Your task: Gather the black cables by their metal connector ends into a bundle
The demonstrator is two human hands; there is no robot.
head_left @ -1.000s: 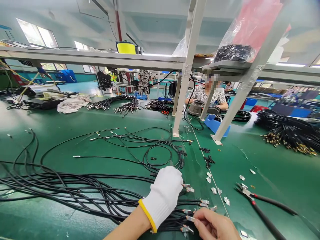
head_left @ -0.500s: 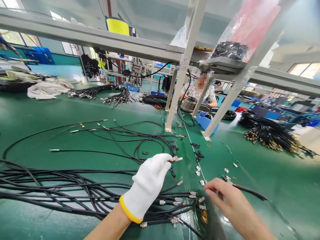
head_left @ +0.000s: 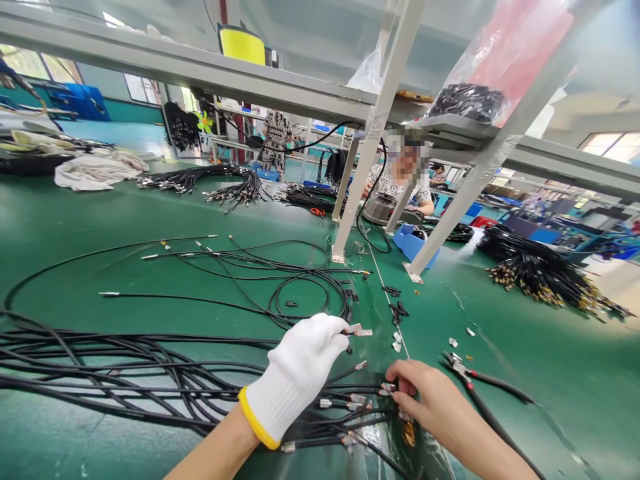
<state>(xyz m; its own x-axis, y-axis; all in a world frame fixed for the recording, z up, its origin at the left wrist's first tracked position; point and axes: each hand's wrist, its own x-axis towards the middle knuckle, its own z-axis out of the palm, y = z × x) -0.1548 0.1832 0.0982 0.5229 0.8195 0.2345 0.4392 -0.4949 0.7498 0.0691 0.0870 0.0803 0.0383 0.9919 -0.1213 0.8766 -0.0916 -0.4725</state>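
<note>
My left hand point(head_left: 295, 373), in a white knit glove with a yellow cuff, is closed on black cable ends whose silver metal tips point(head_left: 357, 330) stick out past the fingers. My bare right hand point(head_left: 430, 403) reaches down into the bundle of black cables point(head_left: 150, 380) lying across the green table point(head_left: 550, 373). Its fingertips pinch at the silver-tipped ends point(head_left: 387, 388) near the front edge. What exactly the fingers grip is too small to name.
Black-handled pliers point(head_left: 475, 383) lie just right of my right hand, with small metal clips point(head_left: 397, 341) scattered nearby. Loose thin cables point(head_left: 280, 280) sprawl mid-table. White shelf legs point(head_left: 350, 200) stand ahead. A cable heap point(head_left: 545, 277) lies at right. A seated person point(head_left: 400, 183) works opposite.
My left hand lifted cable ends off the pile and holds them a little farther away. My right hand moved right toward the pliers, then came back left onto the cable tips.
</note>
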